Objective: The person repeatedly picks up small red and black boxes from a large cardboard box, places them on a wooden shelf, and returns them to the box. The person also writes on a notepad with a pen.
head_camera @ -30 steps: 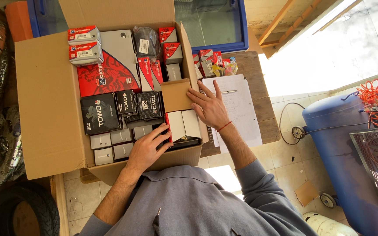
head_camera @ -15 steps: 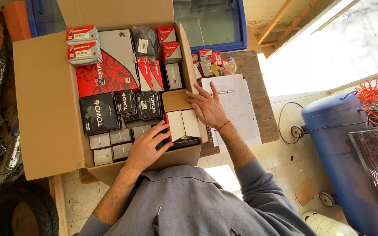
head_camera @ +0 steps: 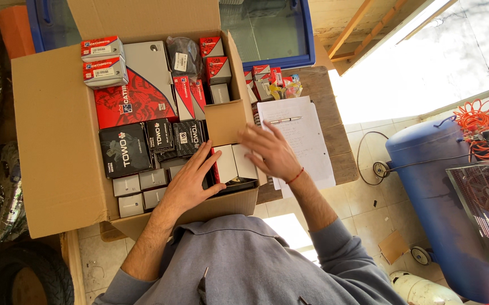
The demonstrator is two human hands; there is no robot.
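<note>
— Since before, has anything shifted?
— Yes, the right hand (head_camera: 273,151) lifted off the paper (head_camera: 301,135), fingers spread, empty, above the white boxes (head_camera: 234,162).
— And the left hand (head_camera: 191,183)?
— Flat, open, on small boxes inside the cardboard box (head_camera: 58,141), near its front edge.

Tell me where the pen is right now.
In the head view, the pen lies on the white sheet of paper on the wooden table, right of the cardboard box, just above the right hand.

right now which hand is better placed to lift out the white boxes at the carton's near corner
Probably the left hand: it lies flat inside the carton, against the white boxes. The right hand is blurred above the carton's edge.
</note>
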